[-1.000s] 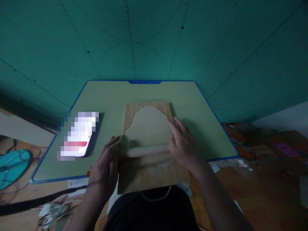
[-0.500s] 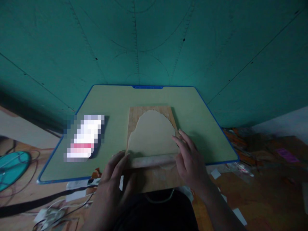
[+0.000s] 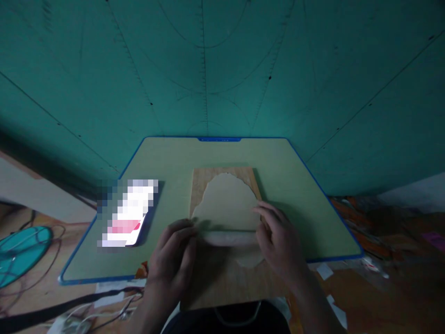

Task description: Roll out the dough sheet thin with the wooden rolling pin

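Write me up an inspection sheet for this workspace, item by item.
Surface: green table, blue rim; wooden board overhangs its near edge.
Job's things: flattened dough on the board, rolling pin lying across it.
Clutter: phone on the table's left; paper scraps on the floor.
Hands: left hand and right hand at the pin's ends; exact grip unclear.
Cables: tangled white cables, floor left.
Surroundings: green wall behind, with line markings.

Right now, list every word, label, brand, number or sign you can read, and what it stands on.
No text can be read.
Narrow blue strip on the pale green tabletop's far edge: pale marks, too small.
Glowing rectangular phone: screen pixelated.
Dark green wall: lines and tick marks, no legible numbers.
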Demonstrator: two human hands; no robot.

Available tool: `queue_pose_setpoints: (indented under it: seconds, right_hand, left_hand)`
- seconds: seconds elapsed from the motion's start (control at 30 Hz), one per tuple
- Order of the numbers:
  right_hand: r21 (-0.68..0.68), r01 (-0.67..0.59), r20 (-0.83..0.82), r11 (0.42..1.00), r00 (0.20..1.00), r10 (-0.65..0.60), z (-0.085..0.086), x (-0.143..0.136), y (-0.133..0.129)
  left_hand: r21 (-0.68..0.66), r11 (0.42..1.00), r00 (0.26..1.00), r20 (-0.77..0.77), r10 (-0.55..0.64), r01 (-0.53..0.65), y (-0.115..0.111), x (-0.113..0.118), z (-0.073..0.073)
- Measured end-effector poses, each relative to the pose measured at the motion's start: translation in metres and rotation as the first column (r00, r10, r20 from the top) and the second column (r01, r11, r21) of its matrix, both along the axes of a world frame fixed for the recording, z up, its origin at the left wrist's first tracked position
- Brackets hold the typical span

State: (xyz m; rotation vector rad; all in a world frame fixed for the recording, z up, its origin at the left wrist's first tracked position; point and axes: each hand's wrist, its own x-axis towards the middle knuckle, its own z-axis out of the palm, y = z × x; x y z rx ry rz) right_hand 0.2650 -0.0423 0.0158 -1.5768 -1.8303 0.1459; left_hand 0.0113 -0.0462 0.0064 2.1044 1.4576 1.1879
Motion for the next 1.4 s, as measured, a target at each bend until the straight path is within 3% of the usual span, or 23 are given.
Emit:
queue_pose_setpoints:
  seconds: [0.2,0.33,0.53,0.7,0.87,1.03,1.4]
  right_hand:
    - [-0.028,-0.002,0.013,1.0,1.0,0.002,0.001,0.001,0.004]
    - [-0.046,-0.018,0.028,0.999,0.999,0.019,0.0,0.003,0.016]
    - [-0.121,-0.005,0.121,0.993,0.992,0.02,0.001,0.007,0.047]
    - [-0.174,-0.01,0.191,0.985,0.981,0.044,0.01,0.008,0.076]
    - [-0.236,0.008,0.301,0.972,0.951,0.065,0.02,0.006,0.109]
    - [-0.232,0.059,0.389,0.971,0.921,0.037,0.023,0.003,0.142]
    - [-0.254,0.155,0.426,0.955,0.904,-0.034,0.022,0.004,0.187]
  left_hand:
    - [-0.001,0.998,0.967,-0.248,-0.056,0.057,0.006,-0.006,-0.004]
    - [0.039,0.998,0.945,-0.324,-0.038,0.054,0.019,-0.004,-0.004]
    - [-0.019,1.0,0.919,-0.394,-0.002,-0.006,0.042,0.009,0.008]
    - [0.007,1.0,0.871,-0.491,0.018,-0.017,0.065,0.017,0.016]
    - [-0.122,0.986,0.816,-0.578,0.023,-0.114,0.1,0.029,0.021]
    - [-0.228,0.953,0.783,-0.622,0.016,-0.2,0.131,0.04,0.03]
    - [-0.22,0.955,0.763,-0.646,0.009,-0.198,0.173,0.051,0.041]
